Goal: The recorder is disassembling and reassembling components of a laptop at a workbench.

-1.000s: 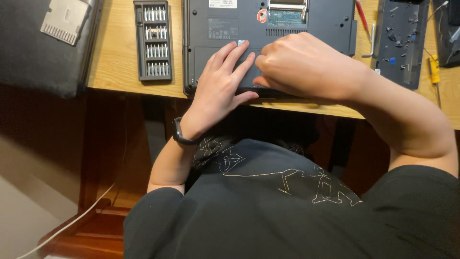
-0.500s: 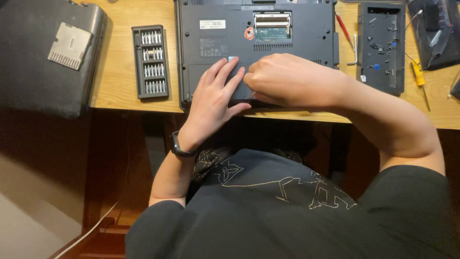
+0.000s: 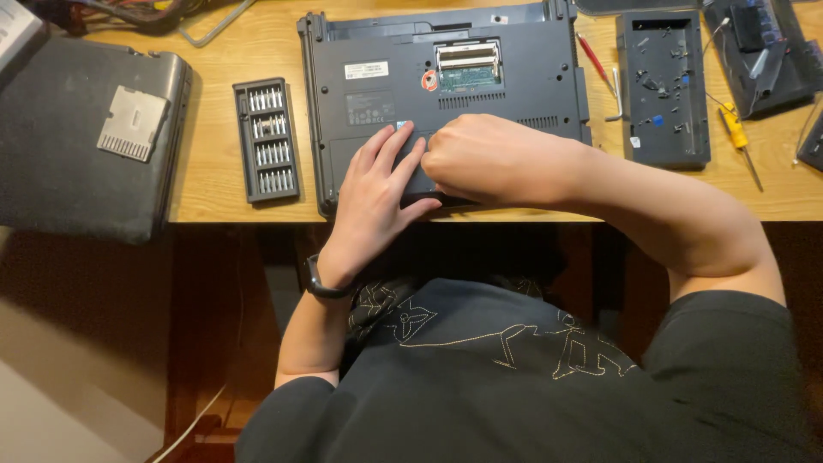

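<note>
Warm wooden desk [image 3: 223, 184] fills the far half of the view, with a dark laptop [image 3: 514, 73] lying upside down at its near edge, its memory bay uncovered. On the laptop's near part rests the left hand [image 3: 377, 193], flat, fingers stretched out and slightly spread against the base panel. Touching it on the right, the right hand [image 3: 489, 159] is curled into a loose fist on the same panel; whether it pinches anything cannot be told. Left of the laptop lies a screwdriver bit set [image 3: 267, 140], farther left a closed black laptop [image 3: 86, 137]. Right of it sits a removed black cover [image 3: 664, 86] holding small screws, with a yellow-handled screwdriver [image 3: 735, 133] just beyond.
</note>
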